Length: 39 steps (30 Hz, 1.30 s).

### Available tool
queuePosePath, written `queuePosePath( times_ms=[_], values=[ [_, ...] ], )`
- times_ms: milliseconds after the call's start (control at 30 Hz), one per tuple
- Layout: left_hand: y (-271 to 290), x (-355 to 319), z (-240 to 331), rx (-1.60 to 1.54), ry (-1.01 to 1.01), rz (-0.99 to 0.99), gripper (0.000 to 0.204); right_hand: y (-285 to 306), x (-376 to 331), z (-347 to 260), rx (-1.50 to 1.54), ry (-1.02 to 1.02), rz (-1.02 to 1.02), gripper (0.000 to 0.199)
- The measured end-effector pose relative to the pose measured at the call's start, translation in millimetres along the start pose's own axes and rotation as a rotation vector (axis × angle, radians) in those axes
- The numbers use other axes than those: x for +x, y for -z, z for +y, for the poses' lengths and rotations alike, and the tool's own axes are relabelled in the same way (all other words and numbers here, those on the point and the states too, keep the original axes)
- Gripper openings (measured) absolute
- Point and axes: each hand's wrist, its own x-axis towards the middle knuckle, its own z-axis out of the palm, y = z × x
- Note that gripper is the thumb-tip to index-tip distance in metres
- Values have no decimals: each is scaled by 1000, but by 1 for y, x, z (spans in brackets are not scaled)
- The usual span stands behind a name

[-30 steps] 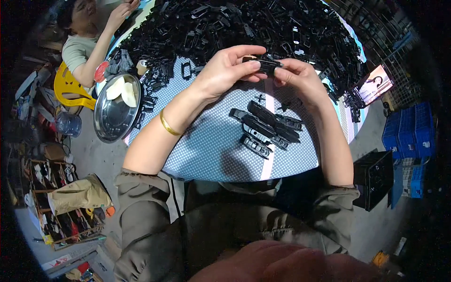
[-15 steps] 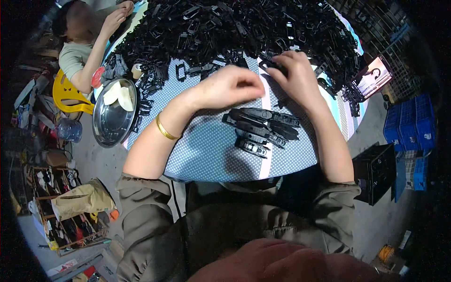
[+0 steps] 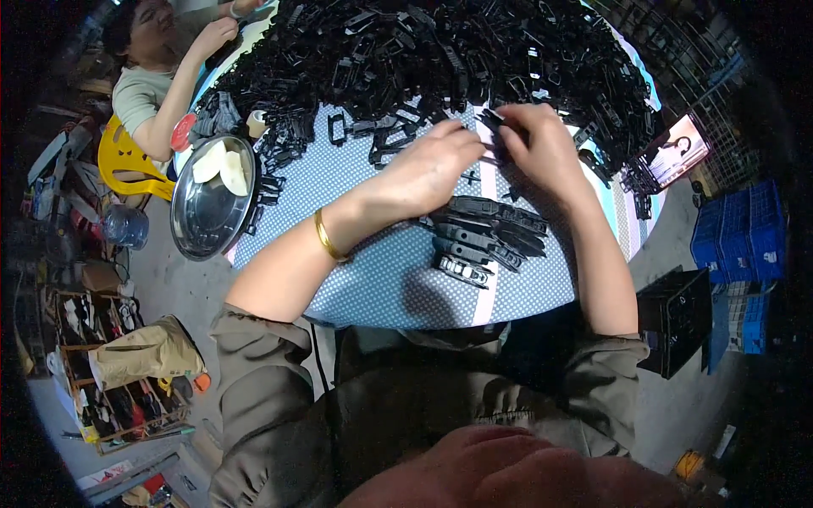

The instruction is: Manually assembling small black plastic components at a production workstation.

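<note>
My right hand (image 3: 546,146) is closed in a pinch on a small black plastic part (image 3: 489,121), just in front of the pile. Close on its left is my left hand (image 3: 432,169), with a gold bangle on the wrist. Its fingers are bent together at the part's near end; what is between them, if anything, is hidden. Below the hands, a small stack of long black plastic parts (image 3: 487,229) lies on the dotted tablecloth (image 3: 364,284). A big heap of similar black parts (image 3: 398,55) covers the far side of the table.
At left stand a metal bowl (image 3: 207,233) with pale cut pieces and a tape roll (image 3: 257,124). A co-worker's arm (image 3: 169,114) rests at the far left. A lit screen (image 3: 677,152) leans at the right edge; blue crates (image 3: 737,229) stand beyond on the floor.
My left hand has moved toward the right hand, its fingers now close to the black part. My right hand has shifted slightly right and nearer. The co-worker's head has turned.
</note>
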Motion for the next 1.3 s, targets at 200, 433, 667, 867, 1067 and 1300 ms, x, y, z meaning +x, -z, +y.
queuePosePath(
  times_ms=[200, 433, 667, 867, 1067, 1300],
  values=[
    [7, -1, 8, 14, 51, -51, 27, -8, 12, 41, -213, -42, 302, 30],
    [17, 5, 5, 6, 162, -4, 22, -6, 17, 40, -251, -177, 117, 36],
    [10, 8, -4, -886, 505, 357, 39, -9, 8, -14, 400, -13, 260, 53],
    [19, 9, -4, -1061, 687, 217, 27, -5, 4, -25, 306, 209, 160, 41],
    [23, 11, -5, -1065, 782, 305, 24, 26, 10, 53, -191, -400, 135, 30],
    [22, 12, -4, -1158, 744, 323, 33, 12, 8, 49, -365, -354, 20, 28]
  ],
)
